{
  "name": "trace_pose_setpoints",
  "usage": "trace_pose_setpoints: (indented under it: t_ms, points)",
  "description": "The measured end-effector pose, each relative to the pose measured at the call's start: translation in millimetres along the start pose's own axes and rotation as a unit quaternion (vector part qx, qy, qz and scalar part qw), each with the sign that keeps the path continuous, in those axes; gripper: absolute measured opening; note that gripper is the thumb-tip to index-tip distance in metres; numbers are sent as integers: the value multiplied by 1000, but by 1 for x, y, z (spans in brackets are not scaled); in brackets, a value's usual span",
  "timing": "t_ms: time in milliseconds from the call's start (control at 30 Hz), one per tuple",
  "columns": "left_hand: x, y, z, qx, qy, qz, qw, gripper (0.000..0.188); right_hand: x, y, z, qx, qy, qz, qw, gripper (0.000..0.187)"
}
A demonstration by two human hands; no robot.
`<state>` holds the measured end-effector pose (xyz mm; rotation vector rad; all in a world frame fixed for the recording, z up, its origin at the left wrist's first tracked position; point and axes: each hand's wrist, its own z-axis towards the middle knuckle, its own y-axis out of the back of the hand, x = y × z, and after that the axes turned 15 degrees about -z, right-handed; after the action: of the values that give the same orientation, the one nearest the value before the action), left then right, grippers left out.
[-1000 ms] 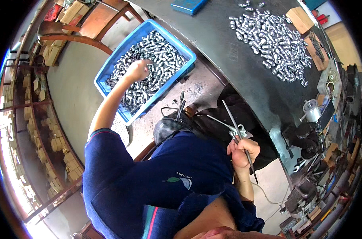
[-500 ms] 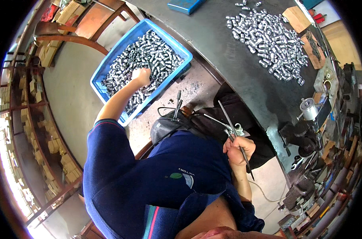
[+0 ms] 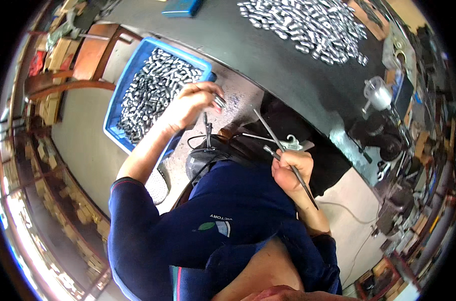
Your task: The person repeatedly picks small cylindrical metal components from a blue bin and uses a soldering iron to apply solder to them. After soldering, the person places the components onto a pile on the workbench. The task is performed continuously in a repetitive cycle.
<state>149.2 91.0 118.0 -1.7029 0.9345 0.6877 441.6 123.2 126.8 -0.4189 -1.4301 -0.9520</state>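
Left hand (image 3: 192, 104) grasps a small silver cylindrical metal fitting (image 3: 219, 101); right hand (image 3: 292, 169) is clenched around a long slender grey rod with a dark end (image 3: 269, 130).
The left hand, fitting at its right side, is over the edge of a blue rectangular plastic bin (image 3: 119, 105), whose darker metal fittings (image 3: 150, 93) lie to its left. A short dark rod (image 3: 271, 152) also pokes from the right hand's grip. Ahead, on a flat dark-grey surface (image 3: 288, 67), a heap of shiny silver metal fittings (image 3: 308, 27) spreads beyond the right hand, and a flat blue box (image 3: 180, 8) lies beyond the left.
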Motion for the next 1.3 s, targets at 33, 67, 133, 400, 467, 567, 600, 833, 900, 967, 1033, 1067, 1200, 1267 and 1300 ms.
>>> trace_pose_setpoints:
  t_ms: [33,67,133,400,467,567,600,833,900,967,1033,1067,1200,1267,1300]
  points:
    - [10,-13,3,20,18,-42,999,19,5,0,2,-6,-11,-13,1000,29]
    - [21,-22,5,39,48,-105,993,18,5,2,5,-1,-1,-12,1000,30]
    - [36,-40,7,28,120,-191,974,18,13,3,11,-32,6,-72,997,30]
    - [60,-54,8,44,159,-216,962,27,-9,6,13,6,-11,-8,1000,30]
    - [57,-56,8,33,152,-178,972,28,-10,5,15,5,-1,-22,1000,29]
    - [50,-69,6,18,128,-88,988,30,-6,4,19,25,7,-30,999,29]
    - [50,-74,5,19,110,-48,993,31,-7,4,19,42,10,-36,998,30]
    - [44,-87,4,57,-10,121,991,11,-18,0,15,9,38,-63,997,29]
    - [49,-87,5,66,-47,77,994,14,-18,0,15,3,26,-56,998,31]
    - [49,-90,6,59,-38,58,996,16,-17,1,15,-7,18,-63,998,33]
    - [48,-89,5,70,-9,55,996,18,-18,0,14,-4,10,-59,998,35]
    - [47,-87,5,85,14,62,994,18,-18,0,13,-2,6,-57,998,36]
    - [43,-78,9,44,-8,152,987,15,-13,5,9,-25,-21,-63,998,23]
    - [42,-70,15,-5,-63,243,968,14,-6,9,4,-52,-9,-77,996,25]
    - [37,-67,16,-11,-145,370,917,18,-2,9,2,-69,8,-85,994,26]
